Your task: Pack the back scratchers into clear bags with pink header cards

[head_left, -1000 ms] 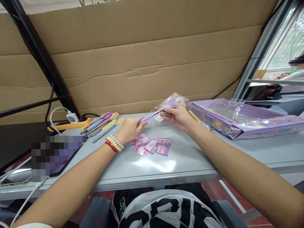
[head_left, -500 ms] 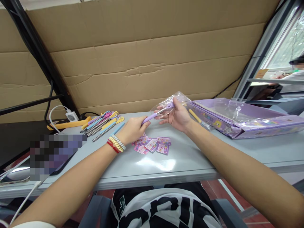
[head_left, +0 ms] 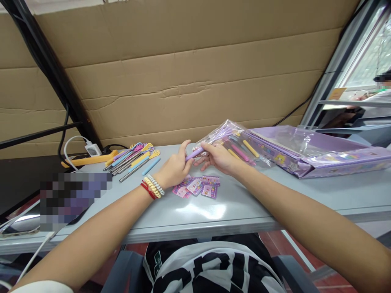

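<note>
A purple back scratcher (head_left: pixel 195 154) with a hand-shaped head lies partly inside a clear plastic bag (head_left: pixel 227 125). My right hand (head_left: pixel 221 156) is closed on its handle at the mouth of the bag, thumb on top. At the handle's other end, my left hand (head_left: pixel 174 167) has thumb and index finger spread apart, with the handle tip between them near the thumb; its lower fingers are hidden. Under the hands lie several small pink printed cards (head_left: pixel 195 186). More back scratchers (head_left: pixel 134 156) with yellow, pink, blue and purple parts are heaped to the left.
An open lilac printed box (head_left: pixel 305 160) with clear plastic in it stands at right. Beside it, bagged pink and yellow scratchers (head_left: pixel 240 152) lie on the grey table (head_left: pixel 244 207). A phone-like device (head_left: pixel 76 203), a cable and a charger (head_left: pixel 92 149) are at left. Cardboard (head_left: pixel 198 81) walls the back.
The purple scratcher's head has slid deeper into the bag. My right hand has moved left and down onto the handle, uncovering bagged scratchers. My left index finger has lifted off the handle.
</note>
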`<control>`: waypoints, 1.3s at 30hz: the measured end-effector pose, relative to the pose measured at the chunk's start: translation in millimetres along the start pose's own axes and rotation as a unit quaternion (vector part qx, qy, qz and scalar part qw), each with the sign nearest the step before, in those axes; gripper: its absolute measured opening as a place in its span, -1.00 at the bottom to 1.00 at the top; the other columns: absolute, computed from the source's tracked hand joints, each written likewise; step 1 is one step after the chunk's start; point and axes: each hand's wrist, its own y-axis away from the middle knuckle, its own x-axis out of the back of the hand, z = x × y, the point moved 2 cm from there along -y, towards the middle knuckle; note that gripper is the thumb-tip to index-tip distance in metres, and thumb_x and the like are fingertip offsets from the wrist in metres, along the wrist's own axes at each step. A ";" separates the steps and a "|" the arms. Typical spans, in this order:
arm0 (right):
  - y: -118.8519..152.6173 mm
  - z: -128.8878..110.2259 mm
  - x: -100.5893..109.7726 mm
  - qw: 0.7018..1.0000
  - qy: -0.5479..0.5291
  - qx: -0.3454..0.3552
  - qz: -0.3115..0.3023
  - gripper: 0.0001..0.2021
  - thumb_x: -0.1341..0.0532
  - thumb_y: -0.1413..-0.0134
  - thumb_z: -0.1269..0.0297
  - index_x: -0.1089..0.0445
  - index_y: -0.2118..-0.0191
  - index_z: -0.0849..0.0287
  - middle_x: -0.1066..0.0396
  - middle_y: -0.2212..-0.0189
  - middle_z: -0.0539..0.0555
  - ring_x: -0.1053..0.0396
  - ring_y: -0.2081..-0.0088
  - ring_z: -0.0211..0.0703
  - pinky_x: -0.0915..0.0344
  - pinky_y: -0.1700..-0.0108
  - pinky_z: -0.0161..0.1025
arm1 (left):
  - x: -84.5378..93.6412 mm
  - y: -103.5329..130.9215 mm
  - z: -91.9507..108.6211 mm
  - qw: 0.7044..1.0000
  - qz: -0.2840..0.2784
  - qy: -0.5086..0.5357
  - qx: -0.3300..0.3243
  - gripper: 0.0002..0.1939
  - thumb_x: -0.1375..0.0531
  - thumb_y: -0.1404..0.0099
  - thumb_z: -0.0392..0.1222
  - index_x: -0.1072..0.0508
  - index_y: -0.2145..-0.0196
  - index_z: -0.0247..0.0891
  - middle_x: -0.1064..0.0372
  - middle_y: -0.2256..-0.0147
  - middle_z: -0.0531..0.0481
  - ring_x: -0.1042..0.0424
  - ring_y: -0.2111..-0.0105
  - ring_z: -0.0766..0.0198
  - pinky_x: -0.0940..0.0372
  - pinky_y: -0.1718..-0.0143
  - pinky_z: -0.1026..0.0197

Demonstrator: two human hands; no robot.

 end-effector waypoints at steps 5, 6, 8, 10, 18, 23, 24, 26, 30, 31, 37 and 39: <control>-1.9 -0.1 3.6 0.999 0.046 -0.007 -0.018 -0.71 -0.15 -0.15 0.14 -0.40 0.44 0.26 -0.50 0.49 0.17 -0.47 0.51 -0.12 -0.40 0.56 -0.28 | 3.6 0.4 1.4 0.999 -0.024 0.025 0.012 -0.31 -0.02 -0.30 -0.11 0.16 -0.29 -0.38 -0.35 0.43 0.05 -0.30 0.52 0.29 -0.14 0.44 0.24; -1.4 -2.0 5.1 0.998 0.056 -0.009 -0.017 -0.71 -0.16 -0.14 0.14 -0.39 0.45 0.27 -0.48 0.53 0.16 -0.46 0.53 -0.13 -0.39 0.57 -0.29 | 6.1 -0.5 0.8 0.999 -0.024 0.038 0.019 -0.28 -0.05 -0.28 -0.08 0.14 -0.28 -0.38 -0.35 0.42 0.05 -0.30 0.51 0.29 -0.14 0.43 0.23; 1.2 -6.6 7.5 0.997 0.073 -0.023 -0.029 -0.74 -0.16 -0.10 0.17 -0.38 0.46 0.28 -0.45 0.58 0.14 -0.43 0.60 -0.15 -0.34 0.63 -0.31 | 12.0 -3.4 -1.7 0.997 -0.006 0.073 0.038 -0.33 -0.08 -0.25 -0.03 -0.03 -0.23 -0.37 -0.36 0.39 0.03 -0.32 0.44 0.27 -0.17 0.38 0.21; 5.8 -11.0 7.9 0.991 0.095 -0.054 -0.074 -0.75 -0.16 -0.07 0.20 -0.39 0.47 0.30 -0.43 0.63 0.13 -0.36 0.67 -0.21 -0.29 0.68 -0.33 | 15.8 -7.0 -5.4 0.989 0.016 0.132 0.063 -0.51 -0.06 -0.25 0.02 -0.29 -0.04 -0.35 -0.36 0.36 -0.01 -0.32 0.39 0.25 -0.20 0.33 0.19; 22.2 -11.2 -7.2 0.918 0.178 -0.167 -0.314 -0.73 -0.19 0.05 0.12 -0.34 0.55 0.24 -0.34 0.74 0.03 -0.24 0.72 -0.30 -0.14 0.73 -0.38 | -7.8 -8.7 -2.6 0.849 -0.134 0.494 0.133 -0.57 -0.20 -0.14 0.17 -0.41 0.41 -0.32 -0.35 0.46 -0.02 -0.33 0.47 0.31 -0.24 0.39 0.20; 20.4 -5.4 -11.1 0.913 0.213 -0.154 -0.311 -0.61 -0.19 -0.01 0.00 -0.27 0.60 0.23 -0.31 0.74 0.04 -0.17 0.73 -0.36 0.03 0.76 -0.41 | -8.2 -5.8 7.3 0.806 -0.135 0.556 0.149 -0.70 -0.36 -0.03 -0.06 -0.43 0.45 -0.37 -0.37 0.52 0.00 -0.36 0.49 0.32 -0.28 0.34 0.17; 19.4 -4.8 -10.4 0.917 0.223 -0.145 -0.298 -0.59 -0.19 -0.03 -0.02 -0.25 0.61 0.22 -0.28 0.76 0.02 -0.16 0.74 -0.37 0.04 0.75 -0.41 | -6.8 -6.3 7.7 0.801 -0.122 0.566 0.150 -0.71 -0.36 -0.02 -0.09 -0.44 0.45 -0.37 -0.38 0.52 -0.01 -0.37 0.49 0.31 -0.29 0.35 0.17; 17.0 -4.0 -7.8 0.924 0.242 -0.126 -0.268 -0.56 -0.19 -0.04 -0.04 -0.23 0.63 0.22 -0.23 0.78 -0.01 -0.14 0.74 -0.38 0.02 0.74 -0.41 | -3.8 -8.1 5.8 0.796 -0.088 0.578 0.157 -0.73 -0.37 -0.01 -0.12 -0.43 0.48 -0.37 -0.37 0.55 0.01 -0.36 0.51 0.33 -0.28 0.39 0.21; 12.8 -2.7 -0.1 0.938 0.231 -0.096 -0.239 -0.66 -0.27 0.00 0.03 -0.29 0.46 0.25 -0.25 0.73 -0.08 -0.14 0.72 -0.40 -0.01 0.70 -0.41 | 5.6 -13.9 -8.7 0.806 0.027 0.564 0.176 -0.72 -0.39 0.03 -0.15 -0.39 0.55 -0.35 -0.32 0.60 0.08 -0.29 0.57 0.40 -0.24 0.49 0.29; 12.2 -2.3 1.8 0.941 0.224 -0.092 -0.238 -0.68 -0.32 0.04 0.09 -0.31 0.34 0.25 -0.28 0.69 -0.09 -0.16 0.70 -0.40 -0.02 0.70 -0.41 | 9.1 -15.4 -13.7 0.806 0.059 0.561 0.178 -0.73 -0.39 0.04 -0.15 -0.39 0.55 -0.35 -0.32 0.60 0.08 -0.29 0.57 0.41 -0.25 0.50 0.30; 13.2 -1.8 3.8 0.952 0.192 -0.085 -0.224 -0.38 -0.40 0.24 0.37 -0.20 -0.01 0.22 -0.40 0.50 -0.08 -0.34 0.56 -0.33 -0.24 0.58 -0.38 | 30.8 -18.4 -41.6 0.769 0.195 0.559 0.239 -0.83 -0.34 -0.01 -0.28 -0.39 0.50 -0.35 -0.36 0.58 0.07 -0.36 0.55 0.37 -0.35 0.47 0.27; 13.5 -3.2 2.4 0.956 0.196 -0.067 -0.209 -0.50 -0.37 0.19 0.34 -0.24 0.07 0.25 -0.39 0.53 -0.07 -0.35 0.57 -0.31 -0.27 0.56 -0.36 | 34.7 -17.6 -44.9 0.761 0.201 0.562 0.253 -0.85 -0.31 -0.05 -0.32 -0.37 0.50 -0.35 -0.35 0.59 0.07 -0.38 0.56 0.36 -0.36 0.48 0.27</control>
